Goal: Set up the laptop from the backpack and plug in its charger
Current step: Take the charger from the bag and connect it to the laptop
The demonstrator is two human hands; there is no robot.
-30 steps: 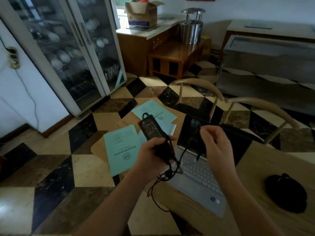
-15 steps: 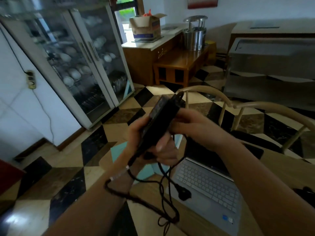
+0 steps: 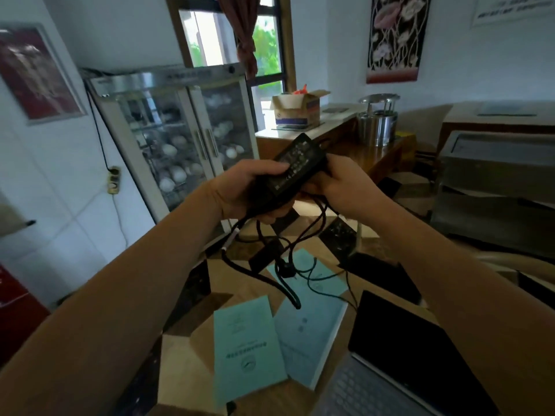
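I hold the black charger brick point(image 3: 295, 165) up in front of me with both hands. My left hand point(image 3: 240, 189) grips its lower end and my right hand point(image 3: 345, 183) grips its right side. The charger's black cables point(image 3: 285, 265) hang below in tangled loops, with a plug point(image 3: 283, 270) dangling among them. The laptop point(image 3: 399, 364) sits open on the wooden table point(image 3: 186, 364) at the lower right, screen dark, silver keyboard toward me. The backpack is out of view.
Teal booklets point(image 3: 246, 346) lie on the table left of the laptop. A wall socket strip point(image 3: 114, 180) hangs on the white wall at left, beside a glass-door cabinet point(image 3: 180, 145) of dishes. A wooden sideboard point(image 3: 303, 136) with a cardboard box stands behind.
Both hands have lifted the charger brick higher and away from the table, and my view has tilted up toward the wall and cabinet. The cables now hang free over the booklets.
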